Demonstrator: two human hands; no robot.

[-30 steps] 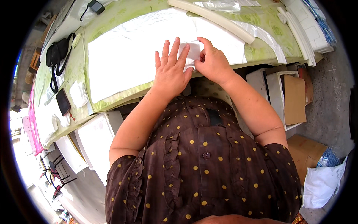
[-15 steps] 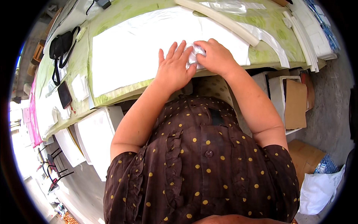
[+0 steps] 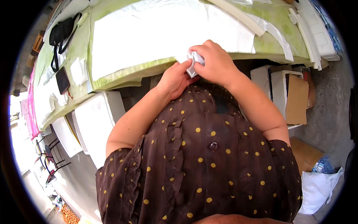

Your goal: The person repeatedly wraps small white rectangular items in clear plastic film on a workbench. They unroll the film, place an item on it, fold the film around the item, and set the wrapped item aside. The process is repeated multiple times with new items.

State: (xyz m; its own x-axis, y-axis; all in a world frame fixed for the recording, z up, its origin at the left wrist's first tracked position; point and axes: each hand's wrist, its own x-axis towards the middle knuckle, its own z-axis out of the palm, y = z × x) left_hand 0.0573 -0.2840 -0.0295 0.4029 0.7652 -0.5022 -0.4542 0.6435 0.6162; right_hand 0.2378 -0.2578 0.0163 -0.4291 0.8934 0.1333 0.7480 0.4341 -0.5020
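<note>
A small bunch of shiny whitish plastic film (image 3: 194,64) is crumpled between my two hands at the near edge of the table. My right hand (image 3: 215,62) is closed on it from the right, fingers curled over its top. From the left, my left hand (image 3: 174,80) pinches its lower side; some of those fingers are hidden. Beyond my hands a large white sheet (image 3: 141,41) lies flat on the table, which has a green patterned cover (image 3: 123,76). Whether the bunched film joins the sheet, I cannot tell.
A pale roll (image 3: 242,18) and a plastic strip (image 3: 274,35) lie at the far right. At left are a black bag (image 3: 61,31), a phone (image 3: 62,80) and folded white film (image 3: 78,71). White boxes (image 3: 99,123) and a brown cardboard piece (image 3: 297,99) stand below the table.
My hands have drawn the film nearer to my body, off the tabletop. My left hand has gone from spread flat on the sheet to curled at the film's side.
</note>
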